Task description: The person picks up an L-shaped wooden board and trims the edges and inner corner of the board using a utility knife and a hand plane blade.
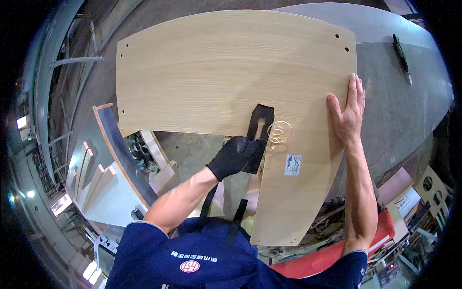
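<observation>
A large L-shaped panel with pale wood grain lies before me, with small holes near its corners. My left hand, in a black glove, is closed around a flat dark plane iron with a slot in it. The blade lies over the panel's inner corner. Beside it a thin pale curled strip rests on the panel. My bare right hand lies along the panel's right edge, fingers stretched out and thumb apart on the surface. A white label is stuck to the panel below the curl.
The panel rests on a grey worktable, where a dark-handled pointed tool lies at right. At left stands a board with a dark edge strip, with wooden pieces on it. A red covering and stacked offcuts are at lower right.
</observation>
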A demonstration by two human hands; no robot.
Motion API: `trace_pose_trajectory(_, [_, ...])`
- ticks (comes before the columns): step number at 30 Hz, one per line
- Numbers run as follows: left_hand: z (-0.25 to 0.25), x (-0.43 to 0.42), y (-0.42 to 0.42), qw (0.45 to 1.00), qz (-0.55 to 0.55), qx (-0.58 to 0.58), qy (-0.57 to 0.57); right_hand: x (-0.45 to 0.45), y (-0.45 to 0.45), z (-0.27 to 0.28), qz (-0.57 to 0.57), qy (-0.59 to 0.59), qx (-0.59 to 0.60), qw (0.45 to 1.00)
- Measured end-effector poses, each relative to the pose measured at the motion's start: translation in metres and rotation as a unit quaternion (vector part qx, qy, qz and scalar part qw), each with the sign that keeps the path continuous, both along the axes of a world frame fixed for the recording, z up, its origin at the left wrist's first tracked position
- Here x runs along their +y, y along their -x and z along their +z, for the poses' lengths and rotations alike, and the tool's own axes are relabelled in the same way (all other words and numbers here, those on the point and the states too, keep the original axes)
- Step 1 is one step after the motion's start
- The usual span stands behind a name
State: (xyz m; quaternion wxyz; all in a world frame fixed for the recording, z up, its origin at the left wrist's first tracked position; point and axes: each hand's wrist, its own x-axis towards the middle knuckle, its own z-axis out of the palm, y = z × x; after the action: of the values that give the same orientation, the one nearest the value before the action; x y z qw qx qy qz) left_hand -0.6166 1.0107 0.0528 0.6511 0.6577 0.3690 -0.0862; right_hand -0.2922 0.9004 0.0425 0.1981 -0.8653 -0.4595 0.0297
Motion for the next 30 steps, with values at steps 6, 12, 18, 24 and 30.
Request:
trace_pose_trajectory(6, [-0.005, -0.002, -0.005, 0.989, 0.09, 0.02, 0.113, 0.004, -0.001, 0.004, -0.001, -0.008, 0.007, 1.0])
trace_pose_trajectory(12, [0.002, -0.009, -0.009, 0.982, 0.139, -0.021, 0.128, 0.012, 0.047, 0.021, 0.087, 0.012, -0.121, 0.989])
trace_pose_trajectory(18, [-0.003, -0.015, -0.022, 0.994, 0.105, 0.004, 0.037, 0.033, 0.099, 0.029, 0.056, 0.075, -0.048, 0.994])
trace_pose_trajectory(24, [-0.015, -0.018, -0.004, 0.991, 0.124, -0.022, 0.033, 0.03, 0.091, 0.024, 0.067, 0.088, -0.044, 0.993])
trace_pose_trajectory(30, [-0.02, -0.022, 0.004, 0.974, 0.184, -0.092, -0.089, 0.038, 0.081, 0.028, 0.066, 0.096, -0.047, 0.992])
